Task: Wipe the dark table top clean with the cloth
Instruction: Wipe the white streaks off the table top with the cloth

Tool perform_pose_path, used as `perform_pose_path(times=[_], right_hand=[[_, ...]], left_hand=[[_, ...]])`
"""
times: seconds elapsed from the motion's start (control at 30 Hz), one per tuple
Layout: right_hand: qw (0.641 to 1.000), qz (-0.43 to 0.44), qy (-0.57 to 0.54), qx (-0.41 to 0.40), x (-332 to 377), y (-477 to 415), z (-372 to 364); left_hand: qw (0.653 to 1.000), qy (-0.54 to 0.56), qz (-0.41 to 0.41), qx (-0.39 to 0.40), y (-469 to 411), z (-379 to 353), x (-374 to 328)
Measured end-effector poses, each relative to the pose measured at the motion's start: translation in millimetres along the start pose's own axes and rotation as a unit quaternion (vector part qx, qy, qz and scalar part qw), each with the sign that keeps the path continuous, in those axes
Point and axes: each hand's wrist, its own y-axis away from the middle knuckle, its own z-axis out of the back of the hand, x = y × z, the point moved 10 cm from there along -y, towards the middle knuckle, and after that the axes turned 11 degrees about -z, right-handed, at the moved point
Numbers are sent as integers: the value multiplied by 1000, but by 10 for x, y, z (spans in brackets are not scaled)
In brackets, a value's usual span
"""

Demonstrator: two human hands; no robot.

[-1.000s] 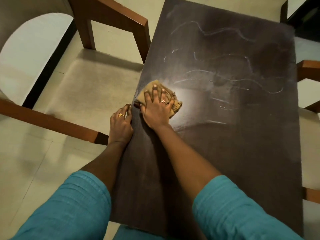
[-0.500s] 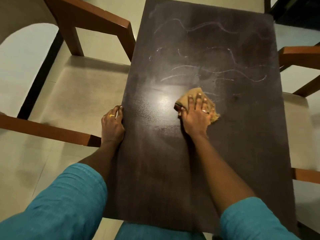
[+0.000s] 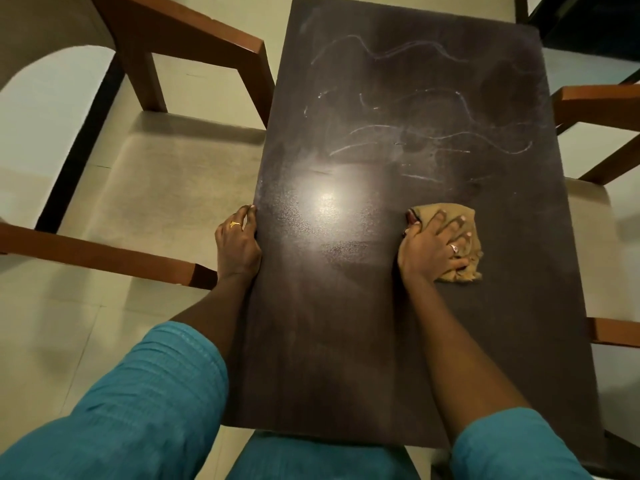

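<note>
Dark table top [image 3: 381, 323]: right hand [image 3: 433, 249] fingers spread, pressing cloth [image 3: 465, 216]; left hand [image 3: 237, 242] fingers curled over edge.

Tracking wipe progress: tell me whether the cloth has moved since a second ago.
Yes. The cloth has slid rightward across the table top, from beside the left hand at the left edge toward the right edge.

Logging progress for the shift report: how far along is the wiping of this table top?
Done: the near half of the table top looks free of marks. In hand: the right hand presses the cloth flat at mid-table, right side, while the left hand holds the left edge. Left: white squiggly lines across the far half, plus a dusty haze around the glare.
</note>
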Motion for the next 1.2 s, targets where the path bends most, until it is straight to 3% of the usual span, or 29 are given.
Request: perform_pose_path(times=[0.3, 0.5, 0.67, 0.9, 1.1, 1.2], right_hand=[[975, 206, 71, 47, 750, 877, -423], [916, 374, 118, 83, 955, 1687, -628], [865, 469, 158, 83, 818, 1729, -588], [893, 416, 150, 78, 552, 1330, -450], [956, 269, 111, 30, 330, 782, -253], [971, 220, 89, 31, 395, 791, -234]], left_hand=[[995, 76, 30, -61, 23, 75, 111], [996, 62, 27, -52, 78, 68, 107], [997, 58, 27, -40, 88, 99, 62], [998, 54, 31, -31, 105, 69, 89], [999, 46, 21, -13, 104, 100, 65], [999, 41, 20, 0, 88, 115, 89]])
